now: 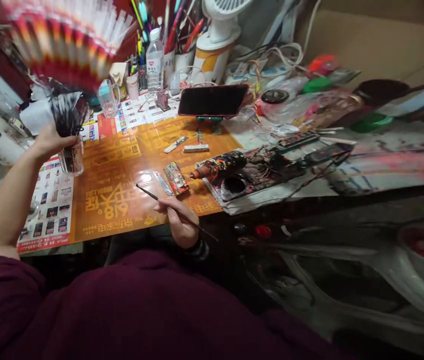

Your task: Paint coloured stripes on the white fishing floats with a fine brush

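Observation:
At the left, my left hand is closed round a bundle of thin black stems at the rim of a clear glass. Blurred red, yellow and white tops fan out above the stems; their kind is unclear. Whether the fingers also grip the glass, I cannot tell. Near the table's front edge, my right hand pinches a thin dark paintbrush, its tip pointing up and left over the orange sheet. A small paint-stained block lies just beyond this hand.
A phone leans on a stand at the back. Behind it are a water bottle, cups of brushes and a white fan. Paint-crusted tools lie on a cloth to the right, with bags and cables beyond. A knife rests mid-table.

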